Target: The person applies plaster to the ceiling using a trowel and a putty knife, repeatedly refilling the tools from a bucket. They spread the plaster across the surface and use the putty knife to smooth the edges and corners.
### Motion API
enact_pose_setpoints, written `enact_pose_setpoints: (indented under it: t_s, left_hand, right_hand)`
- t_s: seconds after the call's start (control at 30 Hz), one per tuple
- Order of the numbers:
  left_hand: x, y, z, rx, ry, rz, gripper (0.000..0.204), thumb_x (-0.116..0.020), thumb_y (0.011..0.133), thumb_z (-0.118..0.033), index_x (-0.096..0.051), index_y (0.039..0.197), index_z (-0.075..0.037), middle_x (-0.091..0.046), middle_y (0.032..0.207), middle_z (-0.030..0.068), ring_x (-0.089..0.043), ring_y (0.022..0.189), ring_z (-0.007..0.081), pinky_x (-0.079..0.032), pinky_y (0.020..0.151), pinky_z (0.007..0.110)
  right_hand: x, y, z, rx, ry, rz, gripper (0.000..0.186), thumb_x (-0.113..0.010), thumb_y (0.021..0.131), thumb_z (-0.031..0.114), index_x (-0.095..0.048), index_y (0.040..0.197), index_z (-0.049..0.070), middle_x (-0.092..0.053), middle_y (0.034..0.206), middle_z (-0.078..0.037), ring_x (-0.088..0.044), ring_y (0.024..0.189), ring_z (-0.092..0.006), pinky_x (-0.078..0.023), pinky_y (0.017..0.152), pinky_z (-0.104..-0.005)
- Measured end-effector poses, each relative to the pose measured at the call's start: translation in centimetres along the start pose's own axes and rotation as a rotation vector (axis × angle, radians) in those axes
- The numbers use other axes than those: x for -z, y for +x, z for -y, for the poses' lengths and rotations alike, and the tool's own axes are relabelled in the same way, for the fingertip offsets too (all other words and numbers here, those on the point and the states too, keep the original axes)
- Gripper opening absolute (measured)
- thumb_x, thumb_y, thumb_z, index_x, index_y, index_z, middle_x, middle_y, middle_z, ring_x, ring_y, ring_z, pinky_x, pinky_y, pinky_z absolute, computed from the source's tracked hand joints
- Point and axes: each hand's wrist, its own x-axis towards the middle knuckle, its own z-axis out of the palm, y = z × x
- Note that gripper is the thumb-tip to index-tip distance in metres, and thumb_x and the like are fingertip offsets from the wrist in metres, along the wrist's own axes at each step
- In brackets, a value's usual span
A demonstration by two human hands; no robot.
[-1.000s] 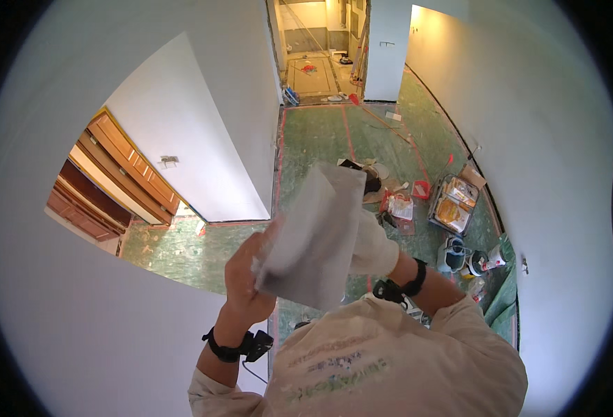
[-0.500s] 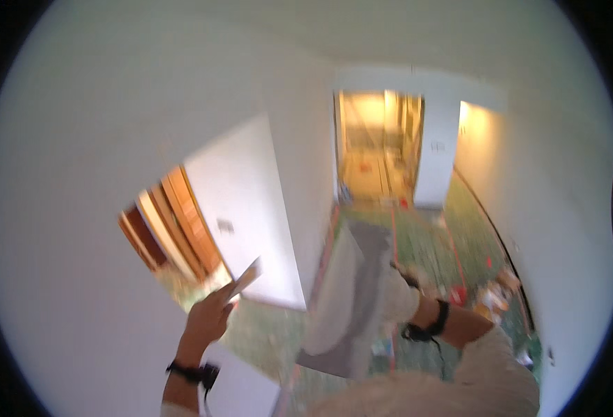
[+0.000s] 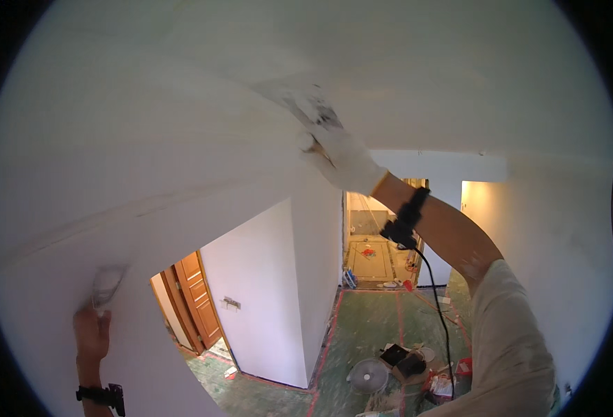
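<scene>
High in the middle, my right hand (image 3: 348, 161), in a whitish glove, is closed around the handle of a plastering trowel (image 3: 305, 104). Grey smears mark the trowel's wide blade, which lies up at the pale ceiling (image 3: 417, 83); whether all of it touches cannot be told. Low on the left, my bare left hand (image 3: 92, 332) grips a putty knife (image 3: 109, 283), blade upward, close to the white wall (image 3: 35, 306). Dark straps circle both wrists, and a black cable (image 3: 440, 299) hangs from the right one.
Green sheeting (image 3: 362, 326) with red tape lines covers the floor. A round fan (image 3: 369, 376), dark bags (image 3: 405, 361) and a red container (image 3: 463, 366) stand below me. A wooden door (image 3: 196, 299) is at the left, a lit doorway (image 3: 370, 243) ahead.
My right hand has lifted the trowel from low in front of me up to the ceiling. The left hand, with the putty knife, has shifted left in view. The view has tilted upward.
</scene>
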Motion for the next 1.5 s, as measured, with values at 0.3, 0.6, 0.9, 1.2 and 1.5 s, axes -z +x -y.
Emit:
enact_pose_setpoints:
  t_s: [0.3,0.6,0.9,1.2,1.5]
  left_hand:
    - [-0.8,-0.2,-5.5,0.104,-0.058,0.149,0.028,-0.062,0.088,-0.011,-0.058,0.112,0.004,-0.054,0.076,0.0201,-0.050,0.065,0.0377,-0.038,0.063,0.046]
    - [-1.1,-1.2,-4.3,0.207,0.011,0.210,0.023,-0.063,0.088,-0.014,-0.054,0.101,0.002,-0.052,0.086,0.0202,-0.049,0.080,0.0393,-0.035,0.072,0.048]
    - [-3.8,-1.5,-0.9,0.107,0.143,0.129,0.021,-0.063,0.092,-0.018,-0.054,0.096,0.001,-0.051,0.083,0.0191,-0.049,0.080,0.0391,-0.036,0.073,0.048]
    - [-4.7,-1.5,1.3,0.203,0.104,0.226,0.028,-0.061,0.093,-0.017,-0.056,0.115,-0.001,-0.057,0.098,0.0210,-0.052,0.091,0.0413,-0.039,0.082,0.049]
    - [-2.3,-1.4,0.1,0.208,0.049,0.259,0.025,-0.065,0.091,-0.019,-0.055,0.101,0.001,-0.055,0.087,0.0210,-0.052,0.086,0.0410,-0.037,0.076,0.051]
  right_hand:
    - [-3.7,4.9,-5.2,0.088,-0.043,-0.144,0.017,-0.059,0.092,0.012,-0.054,0.107,0.005,-0.062,0.106,-0.016,-0.058,0.103,-0.0385,-0.048,0.087,-0.0436]
    - [-4.9,7.4,-4.7,0.088,-0.111,-0.147,0.021,-0.061,0.094,0.019,-0.056,0.112,0.009,-0.066,0.106,-0.015,-0.062,0.099,-0.0391,-0.051,0.084,-0.0439]
    - [-3.2,5.7,-5.3,-0.040,-0.100,-0.262,0.025,-0.064,0.091,0.025,-0.062,0.112,0.011,-0.069,0.112,-0.013,-0.065,0.103,-0.0339,-0.052,0.085,-0.0426]
    - [7.7,-3.0,-4.7,-0.083,-0.189,-0.364,0.041,-0.065,0.093,0.023,-0.056,0.129,0.006,-0.067,0.109,-0.017,-0.067,0.103,-0.0319,-0.054,0.087,-0.0384]
    - [3.7,5.2,3.7,0.020,-0.128,0.055,0.022,-0.063,0.092,0.010,-0.057,0.113,0.009,-0.065,0.100,-0.012,-0.064,0.092,-0.0281,-0.051,0.080,-0.0341]
